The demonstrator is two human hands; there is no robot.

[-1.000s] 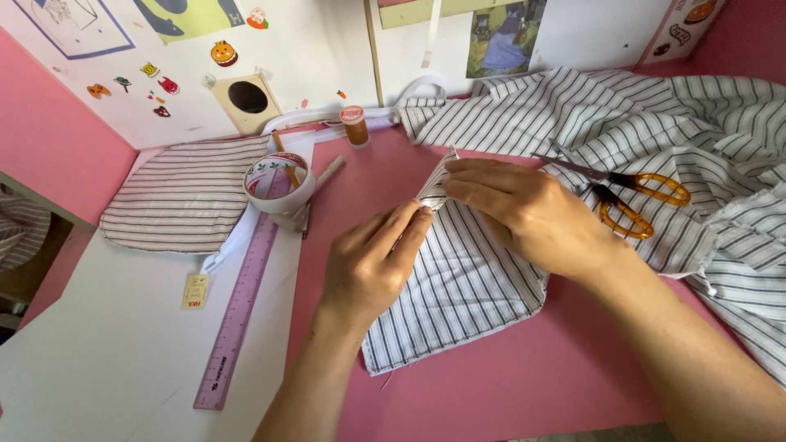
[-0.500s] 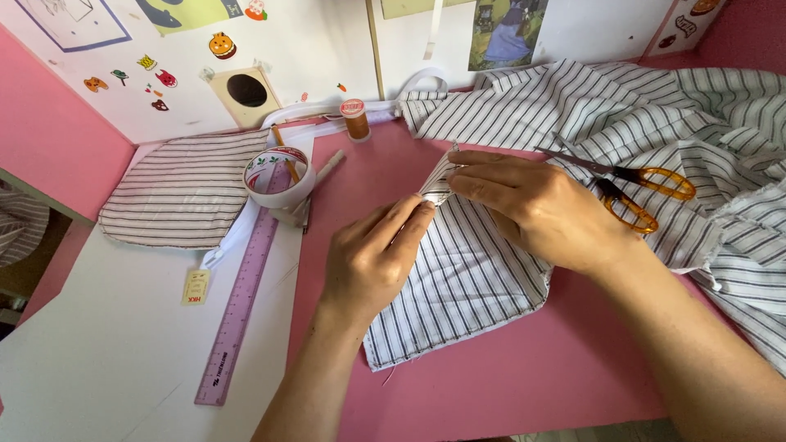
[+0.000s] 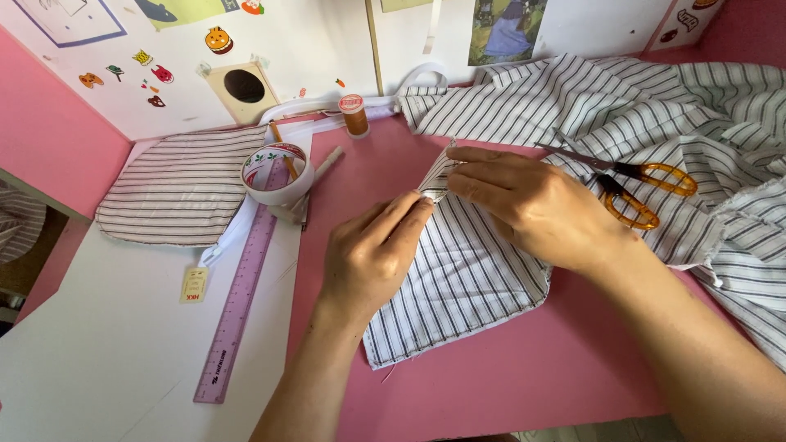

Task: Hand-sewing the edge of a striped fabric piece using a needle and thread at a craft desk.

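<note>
Pink bench [image 3: 508, 393] surface carries the work, with a white wall panel along the far edge and a white sheet [image 3: 98, 360] covering the near-left corner.

Position of the work: a striped fabric piece [image 3: 458, 286] lies flat near the middle of the bench. Its far corner is raised and folded where both hands meet.

Left hand [image 3: 368, 258]: fingers nearly closed, tips pressed onto the folded corner from the left.

Right hand [image 3: 532, 205]: fingers extended and close together, pinching the same fold from the right. Whether a pin or needle sits between the fingertips cannot be told; the point is too small.

Surrounding items:
- Orange-handled scissors [image 3: 634, 188] rest on a larger heap of striped cloth [image 3: 720, 123] toward the right edge, just beside the right hand.
- A roll of tape [image 3: 277, 173] stands left of the hands, at the far end of a purple ruler [image 3: 239, 303] that runs toward the near edge.
- An orange thread spool [image 3: 354, 115] stands upright near the far edge.
- A second striped panel [image 3: 184, 196] lies flat toward the left edge.

Procedure note for the fold in hand: keep the stripes of the turned edge parallel with those beneath, hold the crease with one hand while the other works along it, and keep the rest of the piece flat on the bench so that it does not drag.
</note>
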